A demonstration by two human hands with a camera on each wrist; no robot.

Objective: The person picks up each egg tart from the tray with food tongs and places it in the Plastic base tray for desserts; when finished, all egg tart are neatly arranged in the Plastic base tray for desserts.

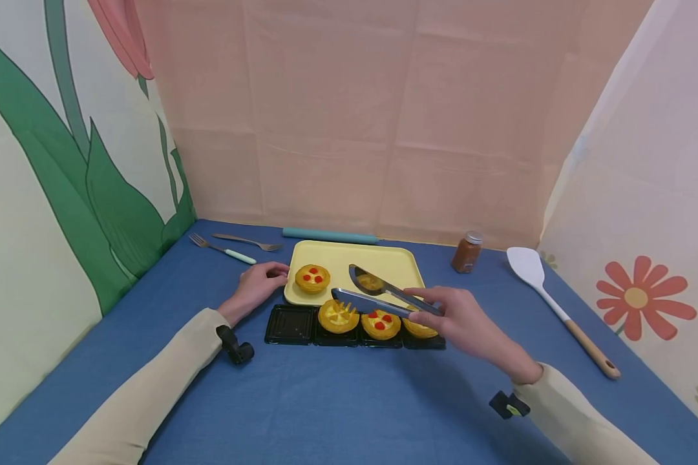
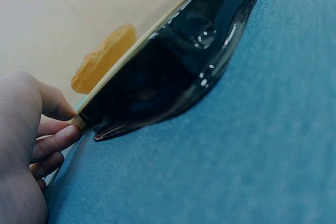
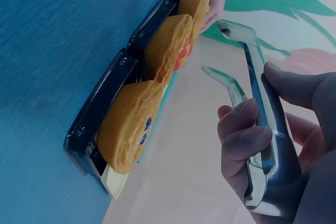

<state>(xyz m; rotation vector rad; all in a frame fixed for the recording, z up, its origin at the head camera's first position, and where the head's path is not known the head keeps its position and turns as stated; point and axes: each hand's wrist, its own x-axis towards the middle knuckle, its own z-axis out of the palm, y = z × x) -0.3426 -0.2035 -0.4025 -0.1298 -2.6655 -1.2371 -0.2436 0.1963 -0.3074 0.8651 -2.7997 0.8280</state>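
At the middle of the blue-covered bench (image 1: 326, 400) lay a pale yellow tray (image 1: 390, 261), its left edge pinched at nine o'clock between the thumb and fingers of the left hand (image 1: 260, 284). The right hand (image 1: 462, 320), at four, had its grip curled round metal tongs (image 1: 378, 304), whose parted tips hung over the tray's near edge. Toward nine on the tray sat a red-dotted tart (image 1: 312, 279), with a wide yellow surface running from it toward two. Just beside the near edge, at six, stood a row of black containers (image 1: 291, 325); from the left, the second held a yellow-topped tart (image 1: 333, 323), the third a tart with red pieces (image 1: 380, 329), and the fourth a blue-dotted tart (image 3: 126, 124), partly behind the tongs in the head view. A teal roll (image 1: 330, 236) lay along the bench's far edge at twelve, a brown jar (image 1: 466, 253) stood near two, and a white spatula (image 1: 552, 300) slanted from three toward four, near the right border. A pale-handled fork (image 1: 240, 256) and a brown fork (image 1: 241, 240) lay toward ten. Broad room for moving stretched from the containers toward six
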